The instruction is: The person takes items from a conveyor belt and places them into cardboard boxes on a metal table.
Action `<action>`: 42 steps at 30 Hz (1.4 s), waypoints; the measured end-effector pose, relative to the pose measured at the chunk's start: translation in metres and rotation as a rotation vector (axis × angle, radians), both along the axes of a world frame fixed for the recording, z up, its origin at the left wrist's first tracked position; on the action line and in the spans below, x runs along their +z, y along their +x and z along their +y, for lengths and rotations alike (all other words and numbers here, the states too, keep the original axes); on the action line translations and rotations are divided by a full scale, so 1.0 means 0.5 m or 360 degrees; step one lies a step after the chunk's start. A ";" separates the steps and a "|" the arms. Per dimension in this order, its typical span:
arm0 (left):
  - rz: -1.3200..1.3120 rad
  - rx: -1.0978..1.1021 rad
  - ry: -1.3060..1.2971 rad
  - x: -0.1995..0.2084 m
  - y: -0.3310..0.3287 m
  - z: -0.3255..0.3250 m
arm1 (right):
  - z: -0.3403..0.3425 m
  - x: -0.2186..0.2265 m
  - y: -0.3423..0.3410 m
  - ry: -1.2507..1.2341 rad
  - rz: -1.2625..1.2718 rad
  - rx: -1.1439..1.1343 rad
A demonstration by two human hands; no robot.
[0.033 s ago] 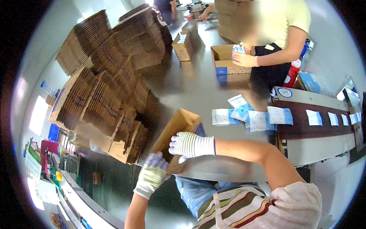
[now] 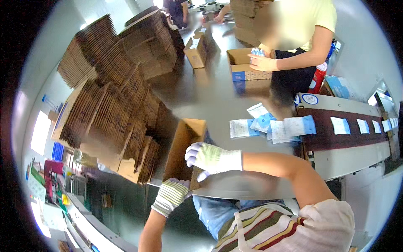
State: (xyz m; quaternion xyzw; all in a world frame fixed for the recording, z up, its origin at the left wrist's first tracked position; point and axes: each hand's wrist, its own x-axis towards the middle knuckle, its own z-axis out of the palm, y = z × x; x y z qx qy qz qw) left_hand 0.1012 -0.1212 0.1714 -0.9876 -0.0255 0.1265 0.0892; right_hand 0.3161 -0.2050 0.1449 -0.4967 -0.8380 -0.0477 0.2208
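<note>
Cardboard [image 2: 107,113] stands in tall piles along the tabletop's [image 2: 218,98] left edge. The left hand [image 2: 171,195] seems to grip the open box [image 2: 177,153] by the front edge. The right hand [image 2: 212,158] is over it, thumb and fingers apart. Steadying it seems underway; that calls for firm hold. Packets [image 2: 275,128] lie near the right edge, their print too small to read.

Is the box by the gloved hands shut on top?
No, the cardboard box is open on top, with its brown inside showing beside the right hand and left hand.
</note>
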 end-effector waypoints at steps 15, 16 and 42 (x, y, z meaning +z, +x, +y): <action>-0.0225 0.0240 -0.0382 -0.011 0.069 0.020 | -0.344 -0.208 0.605 -0.2199 -0.0494 -0.1073; -0.0243 0.0290 -0.0410 -0.019 0.056 0.024 | -0.321 -0.200 0.573 -0.2179 -0.0390 -0.1034; -0.0549 0.0474 -0.0466 -0.019 0.038 0.040 | -0.294 -0.149 0.101 -0.0935 0.3913 0.0083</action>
